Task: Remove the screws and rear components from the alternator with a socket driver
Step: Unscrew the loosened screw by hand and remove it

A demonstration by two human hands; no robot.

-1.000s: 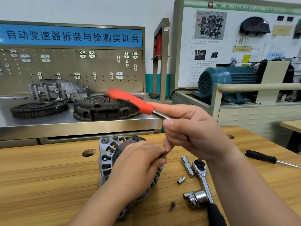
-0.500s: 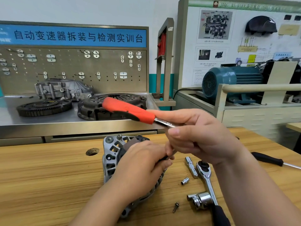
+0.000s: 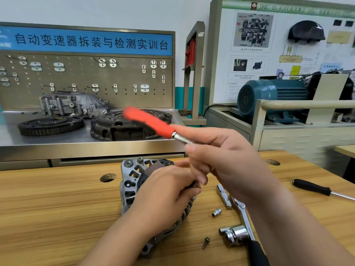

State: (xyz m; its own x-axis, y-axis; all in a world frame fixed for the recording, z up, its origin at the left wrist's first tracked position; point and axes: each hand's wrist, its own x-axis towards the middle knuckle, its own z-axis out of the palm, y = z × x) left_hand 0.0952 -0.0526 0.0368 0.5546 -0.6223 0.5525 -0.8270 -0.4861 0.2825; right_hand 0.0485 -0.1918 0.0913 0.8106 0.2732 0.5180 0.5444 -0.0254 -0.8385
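Loose screw: the loose screw [image 3: 206, 243] lies near the wooden bench's [image 3: 48, 208] near edge, right of the alternator. It is probably one already taken out and parked within reach.

Ratchet and sockets: a ratchet [image 3: 245, 215] runs from the near edge toward mid-bench. A large socket [image 3: 233, 234] lies against it, and a small socket [image 3: 216, 212] and an extension bar [image 3: 223, 196] lie just beyond. They look set aside as spare sizes on the tool-hand side.

Left hand: the left hand [image 3: 165, 196] has its fingers curled over the rear of the alternator. By my reading it is clamping the alternator so it cannot twist under the tool.

Alternator: the alternator [image 3: 132, 181] rests on the bench about mid-width, rear face toward the person. The left hand hides most of it.

Right hand: the right hand [image 3: 226, 166] has its fingers wrapped round the steel shaft of the socket driver [image 3: 151, 121], low down near the working end. A grip that low likely guides the tip rather than applying torque.

Driver: the red handle is blurred and tilts up and away to the left. The tip is hidden between the hands, so I cannot tell whether it is seated on a screw.

Right edge: a black-handled screwdriver [image 3: 311, 187] lies well apart from the work, unused.

Beyond the far edge: a steel counter [image 3: 57, 144] carries a ring gear [image 3: 51, 124] and a clutch cover [image 3: 123, 125]. A blue motor [image 3: 272, 96] stands to the right.
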